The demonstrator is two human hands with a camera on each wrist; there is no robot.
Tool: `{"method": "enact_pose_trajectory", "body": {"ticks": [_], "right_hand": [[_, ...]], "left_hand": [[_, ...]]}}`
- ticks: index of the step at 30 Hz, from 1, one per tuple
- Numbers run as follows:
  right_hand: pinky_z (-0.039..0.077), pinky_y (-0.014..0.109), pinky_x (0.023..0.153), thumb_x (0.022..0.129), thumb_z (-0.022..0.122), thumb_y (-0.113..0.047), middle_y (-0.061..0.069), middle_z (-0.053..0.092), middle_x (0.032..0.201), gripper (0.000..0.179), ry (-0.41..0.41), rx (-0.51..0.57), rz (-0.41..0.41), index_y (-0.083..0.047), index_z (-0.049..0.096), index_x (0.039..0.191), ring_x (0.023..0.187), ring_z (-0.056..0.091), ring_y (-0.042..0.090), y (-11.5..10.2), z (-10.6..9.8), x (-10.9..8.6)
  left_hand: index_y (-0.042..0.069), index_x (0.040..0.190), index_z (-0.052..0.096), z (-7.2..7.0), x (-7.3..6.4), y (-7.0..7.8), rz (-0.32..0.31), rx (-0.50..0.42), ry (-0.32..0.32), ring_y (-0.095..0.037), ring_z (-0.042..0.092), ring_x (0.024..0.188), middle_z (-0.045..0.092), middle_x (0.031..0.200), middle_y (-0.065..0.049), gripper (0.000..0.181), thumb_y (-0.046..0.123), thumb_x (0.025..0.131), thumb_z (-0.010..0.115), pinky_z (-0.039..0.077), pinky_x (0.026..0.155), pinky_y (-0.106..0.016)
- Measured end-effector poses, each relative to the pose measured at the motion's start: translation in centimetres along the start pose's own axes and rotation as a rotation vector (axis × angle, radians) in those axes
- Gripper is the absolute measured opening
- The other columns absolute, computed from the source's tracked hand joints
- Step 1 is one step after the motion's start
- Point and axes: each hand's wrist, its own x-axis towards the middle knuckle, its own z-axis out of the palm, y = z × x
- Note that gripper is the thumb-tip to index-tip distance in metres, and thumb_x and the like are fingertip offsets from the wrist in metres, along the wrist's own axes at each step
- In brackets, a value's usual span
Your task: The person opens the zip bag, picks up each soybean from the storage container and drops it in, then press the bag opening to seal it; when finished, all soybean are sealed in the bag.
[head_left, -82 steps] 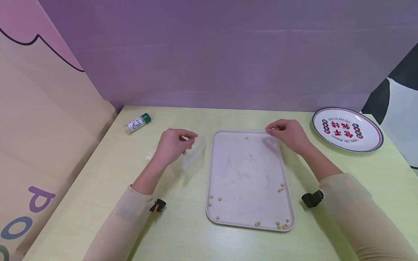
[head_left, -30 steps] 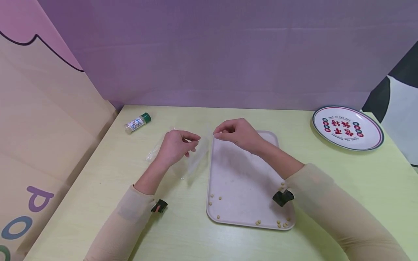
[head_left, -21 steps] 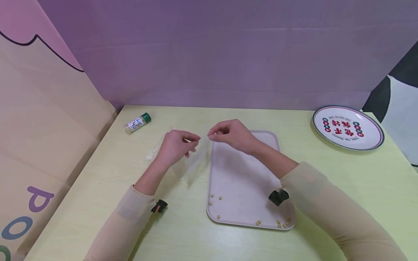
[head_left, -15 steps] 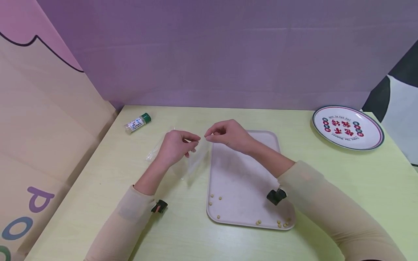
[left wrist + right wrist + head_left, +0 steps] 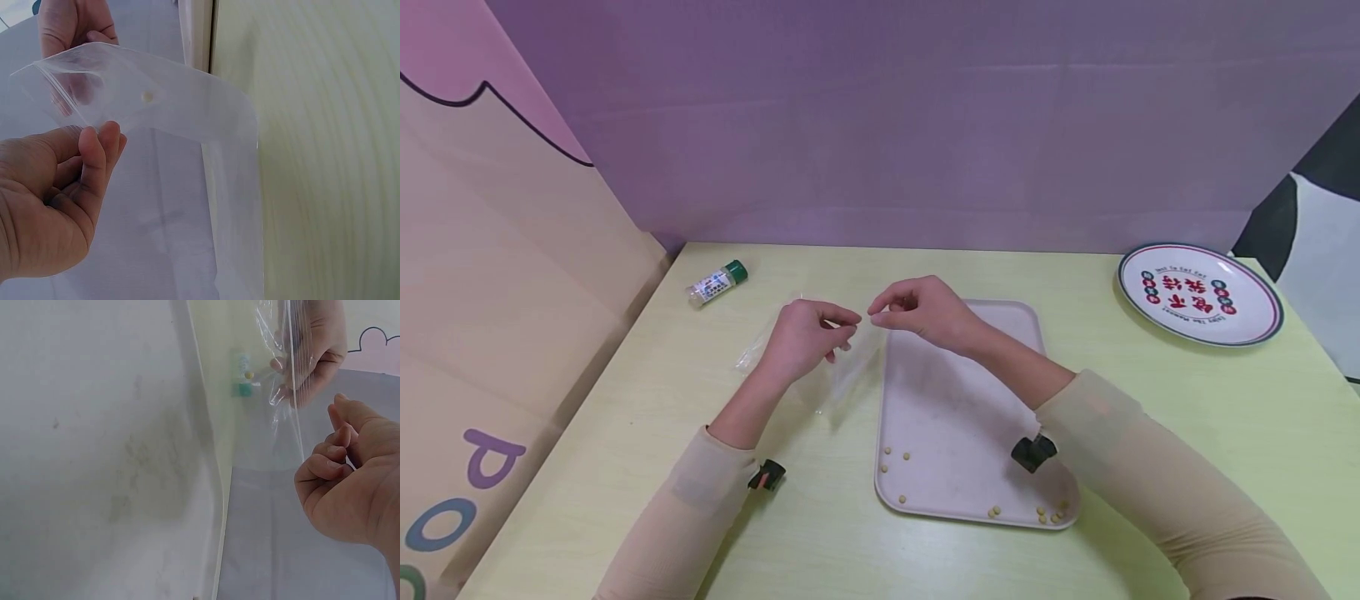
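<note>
My left hand [image 5: 801, 337] pinches the rim of a clear zip bag [image 5: 850, 367], which hangs down to the left of the tray. In the left wrist view its film [image 5: 234, 125] spreads out from my fingertips. A small yellowish bean [image 5: 147, 97] shows at the bag, apparently inside it. Close by, my right hand [image 5: 928, 312] is held over the bag's mouth, thumb and forefinger slightly parted, with nothing visible between them. Several similar beans [image 5: 906, 456] lie near the lower edge of a pale rectangular tray [image 5: 962, 417]. My right arm covers part of the tray.
A small clear bottle with a green cap [image 5: 718, 283] lies at the back left of the table [image 5: 812, 542]. To the back right is a white plate with red lettering [image 5: 1199, 296]. A purple panel [image 5: 925, 125] rises behind the table.
My right hand has come left from the tray's top right corner to the bag. Its fingertips have just parted a little. My left hand stays almost still, holding the bag.
</note>
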Motion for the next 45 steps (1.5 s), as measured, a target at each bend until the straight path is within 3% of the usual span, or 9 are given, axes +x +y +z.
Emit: {"method": "enact_pose_trajectory", "body": {"ticks": [9, 18, 29, 35, 45], "right_hand": [[0.047, 0.038, 0.077, 0.096, 0.072, -0.025, 0.01, 0.064, 0.093, 0.019, 0.076, 0.01, 0.012, -0.011, 0.077, 0.109, 0.087, 0.055, 0.024, 1.0, -2.0, -0.6], [0.046, 0.035, 0.076, 0.097, 0.071, -0.029, 0.009, 0.067, 0.102, 0.024, 0.136, -0.052, 0.077, -0.012, 0.076, 0.113, 0.092, 0.055, 0.024, 3.0, -4.1, -1.2], [0.049, 0.036, 0.075, 0.098, 0.068, -0.032, 0.008, 0.066, 0.108, 0.03, 0.173, -0.111, 0.141, -0.01, 0.073, 0.118, 0.099, 0.056, 0.038, 5.0, -6.4, -2.3], [0.049, 0.034, 0.072, 0.098, 0.069, -0.031, 0.008, 0.065, 0.105, 0.03, 0.194, -0.136, 0.172, -0.009, 0.072, 0.118, 0.093, 0.055, 0.031, 6.5, -7.5, -2.7], [0.05, 0.031, 0.072, 0.099, 0.068, -0.029, 0.015, 0.064, 0.105, 0.032, 0.212, -0.076, 0.214, -0.005, 0.071, 0.118, 0.091, 0.053, 0.029, 8.1, -8.3, -2.6]], "left_hand": [[0.005, 0.109, 0.079, 0.0, 0.0, 0.0, -0.006, -0.011, 0.01, -0.033, 0.07, 0.071, 0.076, 0.097, -0.015, 0.017, 0.01, 0.095, 0.071, 0.049, 0.052, -0.024], [0.008, 0.108, 0.079, 0.0, -0.1, 0.0, -0.009, -0.017, 0.01, -0.017, 0.064, 0.058, 0.076, 0.094, -0.015, 0.015, 0.01, 0.095, 0.071, 0.045, 0.049, -0.022], [0.006, 0.108, 0.079, -0.1, -0.2, 0.0, 0.003, -0.033, 0.011, -0.038, 0.07, 0.072, 0.075, 0.102, -0.016, 0.016, 0.007, 0.095, 0.07, 0.048, 0.051, -0.022], [0.007, 0.109, 0.079, -0.2, -0.2, 0.0, -0.001, -0.028, 0.01, -0.036, 0.07, 0.07, 0.075, 0.101, -0.016, 0.016, 0.007, 0.095, 0.07, 0.049, 0.052, -0.023], [0.006, 0.11, 0.078, -0.2, -0.2, 0.0, -0.02, -0.021, 0.003, -0.036, 0.07, 0.072, 0.075, 0.102, -0.016, 0.017, 0.008, 0.095, 0.07, 0.048, 0.052, -0.023]]}}
